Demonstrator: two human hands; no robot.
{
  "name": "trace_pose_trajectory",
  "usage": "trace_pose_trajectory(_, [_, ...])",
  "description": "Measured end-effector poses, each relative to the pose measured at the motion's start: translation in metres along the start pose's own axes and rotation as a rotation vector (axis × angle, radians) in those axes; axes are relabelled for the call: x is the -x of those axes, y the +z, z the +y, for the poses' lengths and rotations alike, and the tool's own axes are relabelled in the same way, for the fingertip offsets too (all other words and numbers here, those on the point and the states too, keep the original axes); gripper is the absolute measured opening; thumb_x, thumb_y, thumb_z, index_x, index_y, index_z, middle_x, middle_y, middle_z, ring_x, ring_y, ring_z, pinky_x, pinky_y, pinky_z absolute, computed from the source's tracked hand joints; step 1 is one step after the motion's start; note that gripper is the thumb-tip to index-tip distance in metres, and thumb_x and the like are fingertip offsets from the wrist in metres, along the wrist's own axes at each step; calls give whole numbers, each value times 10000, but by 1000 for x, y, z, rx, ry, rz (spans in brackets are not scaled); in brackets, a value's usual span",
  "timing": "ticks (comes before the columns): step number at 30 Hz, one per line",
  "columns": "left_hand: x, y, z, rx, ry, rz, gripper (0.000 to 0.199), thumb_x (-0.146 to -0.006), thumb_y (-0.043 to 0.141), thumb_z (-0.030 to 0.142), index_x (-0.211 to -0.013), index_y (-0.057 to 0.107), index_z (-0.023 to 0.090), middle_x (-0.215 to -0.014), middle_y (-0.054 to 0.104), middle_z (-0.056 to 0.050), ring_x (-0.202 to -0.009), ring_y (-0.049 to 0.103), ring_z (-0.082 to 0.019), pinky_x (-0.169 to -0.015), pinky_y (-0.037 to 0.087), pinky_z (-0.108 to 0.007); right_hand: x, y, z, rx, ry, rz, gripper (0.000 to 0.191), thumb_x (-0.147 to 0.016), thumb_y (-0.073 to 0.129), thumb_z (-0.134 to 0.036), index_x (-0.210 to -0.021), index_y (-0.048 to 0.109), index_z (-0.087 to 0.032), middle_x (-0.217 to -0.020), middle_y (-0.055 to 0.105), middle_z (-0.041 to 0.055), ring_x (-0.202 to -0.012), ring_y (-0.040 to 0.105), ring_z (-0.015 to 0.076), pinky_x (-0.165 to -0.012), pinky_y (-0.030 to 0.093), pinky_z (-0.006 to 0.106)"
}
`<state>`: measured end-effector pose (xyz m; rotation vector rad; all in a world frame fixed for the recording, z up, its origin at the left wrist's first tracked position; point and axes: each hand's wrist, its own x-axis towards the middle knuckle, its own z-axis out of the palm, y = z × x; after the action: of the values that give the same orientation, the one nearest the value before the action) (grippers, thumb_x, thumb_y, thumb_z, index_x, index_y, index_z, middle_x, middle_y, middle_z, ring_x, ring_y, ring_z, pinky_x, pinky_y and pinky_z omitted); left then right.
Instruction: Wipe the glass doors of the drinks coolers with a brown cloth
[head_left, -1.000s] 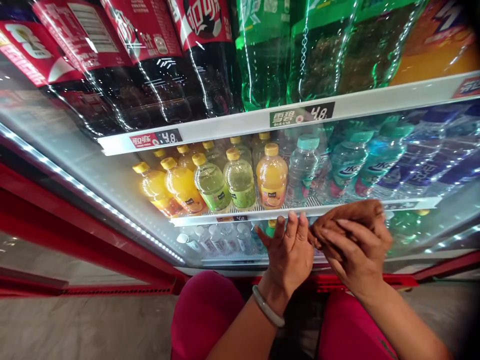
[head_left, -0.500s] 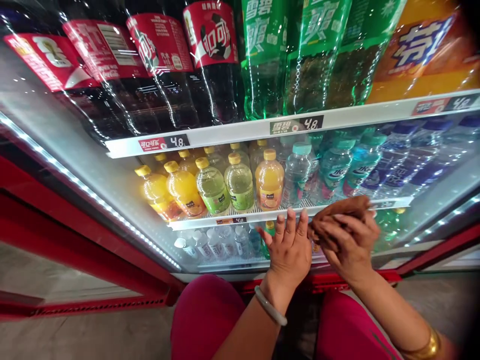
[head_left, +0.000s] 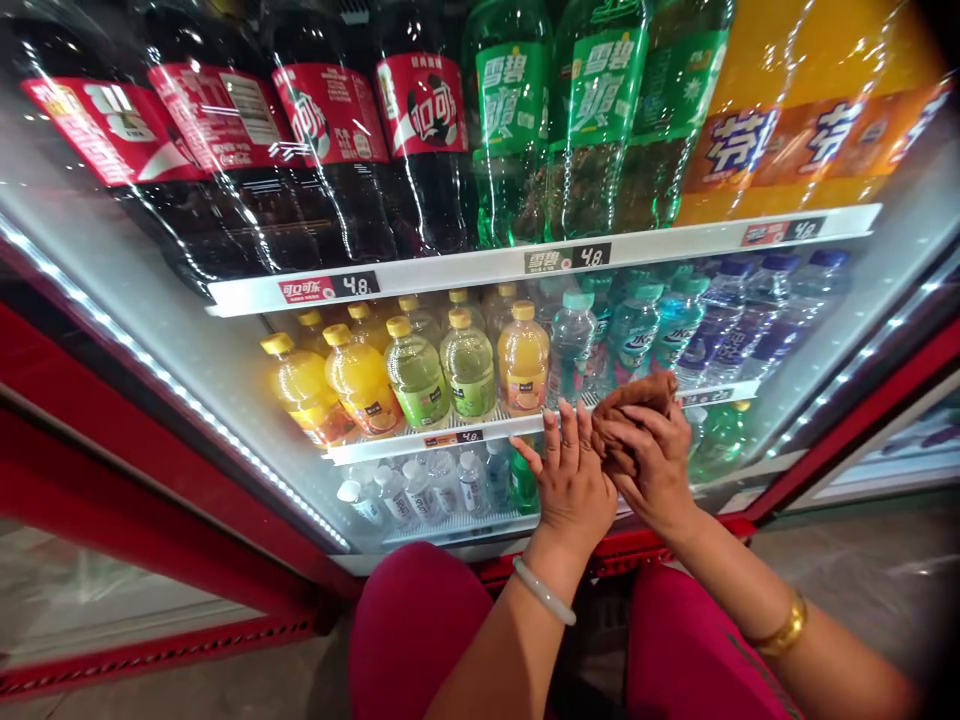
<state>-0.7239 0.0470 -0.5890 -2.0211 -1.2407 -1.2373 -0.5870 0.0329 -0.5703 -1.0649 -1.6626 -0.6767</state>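
My left hand (head_left: 574, 490) has its fingers spread, palm toward the cooler, at the front edge of the middle shelf (head_left: 510, 428); it holds nothing. Beside it, my right hand (head_left: 654, 465) grips a crumpled brown cloth (head_left: 634, 410) near the same shelf edge. Just behind my left fingers stands an orange juice bottle (head_left: 523, 360) with a yellow cap. A clear bottle with a teal cap (head_left: 574, 340) is to its right. Below the shelf edge, a green bottle (head_left: 523, 480) is partly hidden by my left hand.
Large cola bottles (head_left: 427, 130), green bottles (head_left: 517, 110) and orange soda bottles (head_left: 742, 140) line the top shelf. Small clear bottles (head_left: 442, 485) stand low down. The red cooler frame (head_left: 150, 500) runs along the left, and my knees (head_left: 420, 640) are close below.
My right hand and the brown cloth have moved left, closer to my left hand. The view has shifted, showing more of the cooler's right side.
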Motion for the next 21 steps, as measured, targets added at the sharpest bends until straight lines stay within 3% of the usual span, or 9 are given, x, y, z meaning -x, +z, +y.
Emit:
trace_pose_trajectory(3, [-1, 0, 2, 21, -14, -39, 864, -873, 663, 324, -1641, 302, 157, -1691, 332, -160, -1645, 58, -325, -1263, -146, -659, 14, -8, 22, 4, 59, 18, 420, -845, 669, -212, -1253, 626, -306, -1353, 492, 86, -1371, 466, 333, -1169, 386, 639])
trace_pose_trajectory(6, [-3, 1, 3, 32, -29, -15, 909, -864, 693, 324, -1652, 266, 174, -1696, 326, -168, -1641, 98, -340, -1262, -131, -661, -5, -18, 30, 38, 246, 133, 429, -857, 661, -205, -1279, 617, -268, -1427, 447, 132, -1399, 439, 357, -1157, 384, 634])
trace_pose_trajectory(8, [-4, 2, 2, 28, -22, 0, 922, -860, 695, 318, -1655, 253, 169, -1697, 325, -170, -1644, 78, -331, -1256, -157, -649, -24, -18, 24, 62, 277, 171, 429, -866, 654, -187, -1288, 610, -251, -1432, 448, 155, -1399, 441, 356, -1166, 369, 633])
trace_pose_trajectory(11, [-3, 1, 0, 8, -7, -23, 918, -855, 697, 330, -1651, 271, 168, -1690, 348, -166, -1646, 71, -315, -1258, -178, -623, -31, -12, 9, 76, 149, 130, 390, -874, 651, -167, -1250, 623, -266, -1392, 488, 137, -1389, 449, 343, -1181, 351, 647])
trace_pose_trajectory(15, [-2, 0, -3, -16, -3, -73, 907, -852, 713, 436, -1637, 330, 192, -1679, 379, -172, -1639, 119, -337, -1272, -128, -632, -3, -9, 11, 37, -69, -25, 384, -851, 671, -164, -1210, 656, -299, -1285, 549, 80, -1393, 451, 332, -1183, 393, 651])
trace_pose_trajectory(18, [-3, 2, -2, -22, -1, -78, 929, -838, 723, 492, -1639, 328, 237, -1691, 358, -172, -1638, 92, -365, -1249, -135, -675, 12, -13, 25, 46, -32, -45, 369, -849, 671, -174, -1196, 675, -298, -1258, 549, 73, -1350, 491, 316, -1189, 409, 659])
trace_pose_trajectory(21, [-4, 4, 0, -25, -11, -73, 960, -821, 729, 512, -1644, 317, 236, -1699, 334, -191, -1639, 46, -384, -1229, -149, -699, 10, -16, 32, 62, 10, -30, 348, -837, 704, -197, -1169, 685, -301, -1260, 541, 71, -1341, 496, 319, -1200, 393, 689])
